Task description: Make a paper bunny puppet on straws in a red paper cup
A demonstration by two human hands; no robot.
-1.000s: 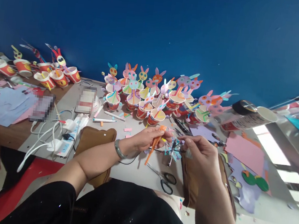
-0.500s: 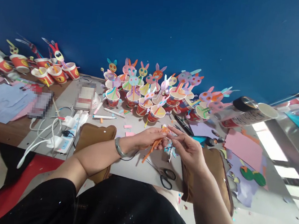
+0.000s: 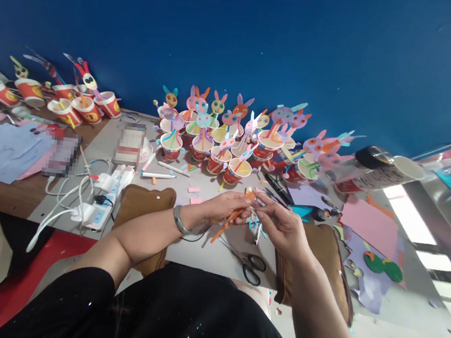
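So the biggest thing in here is the blue wall (image 3: pixel 242 34), with the table (image 3: pixel 198 256) pushed up against it. Two brown cushions (image 3: pixel 145 206) sit at the near edge, one under each forearm, I'd guess as armrests. Rows of cups (image 3: pixel 236 173) stand toward the back with paper rabbits (image 3: pixel 218 104) poking out, probably parked there so elbows don't knock them. Both hands are up over the middle, close together, which looks like the handy spot for fiddly work. The left hand (image 3: pixel 229 207) is pinching the orange strip (image 3: pixel 224 229), its loose end trailing down toward the person's lap. The right hand (image 3: pixel 284 225) has thumb and fingertips right at the strip's top end; honestly can't tell if they're gripping it or just touching. Scissors (image 3: pixel 244 260) lie just below, handles toward the person, easy to grab. Smallest: pink scraps (image 3: pixel 194 190), just lying around.
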